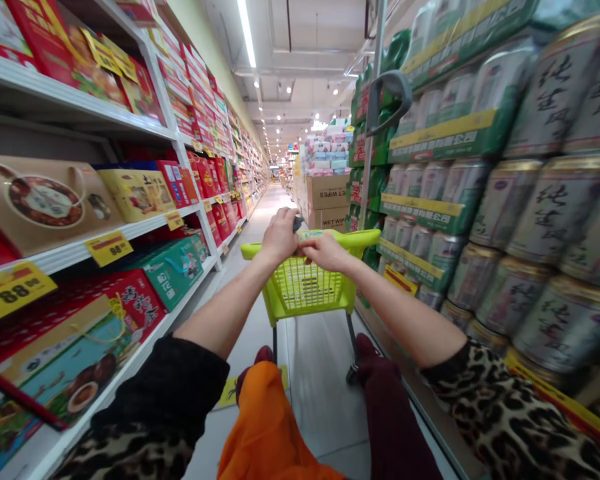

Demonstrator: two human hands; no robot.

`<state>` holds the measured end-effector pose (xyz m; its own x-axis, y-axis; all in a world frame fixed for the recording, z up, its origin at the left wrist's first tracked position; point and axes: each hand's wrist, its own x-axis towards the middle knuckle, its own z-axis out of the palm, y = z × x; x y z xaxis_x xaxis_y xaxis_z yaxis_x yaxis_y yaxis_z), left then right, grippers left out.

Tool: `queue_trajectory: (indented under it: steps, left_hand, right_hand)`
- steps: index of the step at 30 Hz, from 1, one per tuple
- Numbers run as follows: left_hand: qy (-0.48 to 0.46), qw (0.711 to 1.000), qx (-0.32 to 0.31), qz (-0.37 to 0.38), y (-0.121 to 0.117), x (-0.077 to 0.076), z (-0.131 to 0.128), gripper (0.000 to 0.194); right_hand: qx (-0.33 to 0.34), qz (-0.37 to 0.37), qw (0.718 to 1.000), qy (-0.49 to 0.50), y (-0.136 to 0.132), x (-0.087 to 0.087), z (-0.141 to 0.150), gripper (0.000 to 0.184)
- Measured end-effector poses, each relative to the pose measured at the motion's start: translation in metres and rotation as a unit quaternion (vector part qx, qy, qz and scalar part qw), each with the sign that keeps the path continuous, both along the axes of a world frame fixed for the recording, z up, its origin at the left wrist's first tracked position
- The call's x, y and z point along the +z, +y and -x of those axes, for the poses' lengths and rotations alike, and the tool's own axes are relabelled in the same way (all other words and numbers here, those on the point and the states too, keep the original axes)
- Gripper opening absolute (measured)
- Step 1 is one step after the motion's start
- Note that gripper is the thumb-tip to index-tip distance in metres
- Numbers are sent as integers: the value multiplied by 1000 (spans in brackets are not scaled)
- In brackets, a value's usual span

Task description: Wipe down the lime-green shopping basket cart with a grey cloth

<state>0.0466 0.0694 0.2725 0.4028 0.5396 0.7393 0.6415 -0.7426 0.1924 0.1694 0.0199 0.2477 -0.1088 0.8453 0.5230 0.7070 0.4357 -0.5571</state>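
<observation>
A lime-green shopping cart [307,293] stands upright just in front of my legs. My left hand [280,237] is closed over the left middle of its handle [365,238]. A small dark thing [298,223] shows at those fingers, too little of it visible to name. Right beside it, my right hand [325,252] is closed at the middle of the handle, knuckles up, its fingertips partly hidden. A printed label [316,234] shows on the handle between the hands. The inside of the basket is mostly blocked by its slatted back panel.
On the left, white shelves [75,93] hold boxed gifts with yellow price tags [109,248]. Stacked beer cans [550,213] line the right side, near a metal post [373,120] with a grey loop. Wet-wipe cartons [327,193] stand farther along the tiled aisle [275,193].
</observation>
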Motion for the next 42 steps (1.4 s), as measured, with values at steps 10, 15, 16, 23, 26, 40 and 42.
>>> queue_trajectory:
  steps: [10,15,16,23,26,40,42]
  left_hand:
    - [2,999,-31,-20,-7,-18,-29,32]
    - [54,998,44,3,-11,-21,-36,28]
    - [71,997,31,-9,-14,-22,-41,29]
    - [115,991,2,-70,-11,-28,-42,29]
    - [80,995,39,-49,-1,-27,-13,28]
    - [107,990,-3,-96,-7,-31,-33,26]
    - [86,991,11,-98,4,-33,-3,26]
  right_hand:
    - [-254,-188,938,-142,14,-29,-61,37]
    - [-267,-205,928,-162,16,-38,-58,39]
    - [-269,-209,926,-160,16,-39,-59,39]
    - [-230,-219,931,-178,10,-42,-74,45]
    - [-209,-217,937,-173,4,-41,-78,46]
    - [-198,-228,937,-177,0,-44,-80,46]
    - [-196,-231,935,-185,0,-45,-80,46]
